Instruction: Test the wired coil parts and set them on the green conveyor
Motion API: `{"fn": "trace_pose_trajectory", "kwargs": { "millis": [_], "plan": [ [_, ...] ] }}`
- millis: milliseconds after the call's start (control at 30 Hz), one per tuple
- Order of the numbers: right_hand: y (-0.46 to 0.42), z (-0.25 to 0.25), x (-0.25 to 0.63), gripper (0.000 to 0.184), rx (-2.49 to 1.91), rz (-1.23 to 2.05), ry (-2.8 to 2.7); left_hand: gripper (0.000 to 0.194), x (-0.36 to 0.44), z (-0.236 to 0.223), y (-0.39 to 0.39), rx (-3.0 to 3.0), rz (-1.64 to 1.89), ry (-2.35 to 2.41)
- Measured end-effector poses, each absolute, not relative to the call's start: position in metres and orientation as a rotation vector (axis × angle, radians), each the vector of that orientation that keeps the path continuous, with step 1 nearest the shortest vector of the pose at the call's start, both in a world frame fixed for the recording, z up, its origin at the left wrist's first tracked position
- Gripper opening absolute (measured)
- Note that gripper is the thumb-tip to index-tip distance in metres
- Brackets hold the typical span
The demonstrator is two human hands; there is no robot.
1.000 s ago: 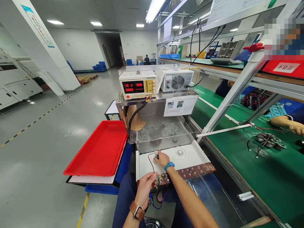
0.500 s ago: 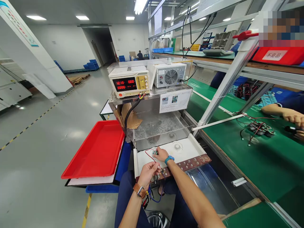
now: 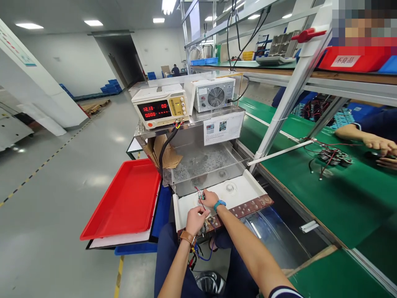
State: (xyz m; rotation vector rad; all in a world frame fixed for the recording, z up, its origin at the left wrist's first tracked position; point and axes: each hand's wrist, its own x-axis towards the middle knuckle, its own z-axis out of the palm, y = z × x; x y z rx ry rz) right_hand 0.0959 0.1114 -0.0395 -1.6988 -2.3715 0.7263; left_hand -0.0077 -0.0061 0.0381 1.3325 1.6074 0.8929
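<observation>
My right hand (image 3: pixel 210 198), with a blue wristband, rests on the white tray (image 3: pixel 245 191) and pinches a small green circuit part (image 3: pixel 201 195) with a red wire. My left hand (image 3: pixel 196 219), with a brown watch strap, is closed near the tray's front edge, fingers pinched on the wire end by the brown terminal strip (image 3: pixel 248 209). Red, black and blue leads (image 3: pixel 198 253) hang below the strip over my lap.
A power supply (image 3: pixel 159 109) with red digits and a fan unit (image 3: pixel 213 94) stand on a steel stand over a clear bin. A red tray (image 3: pixel 125 201) lies to the left. A green conveyor (image 3: pixel 310 186) runs on the right, where another person's hands (image 3: pixel 380 147) work on wired boards.
My left hand has moved up and forward, closer to my right hand on the white tray. The view has shifted slightly; the supply's reading stays near 12.
</observation>
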Motion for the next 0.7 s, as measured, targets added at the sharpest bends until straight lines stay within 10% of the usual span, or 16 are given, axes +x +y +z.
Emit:
{"fn": "trace_pose_trajectory", "kwargs": {
  "millis": [700],
  "plan": [
    [0.113,-0.035,0.098,0.041,-1.688,0.760,-2.369,0.031,0.002,0.010,0.007,1.487,0.572,1.878]
  ]
}}
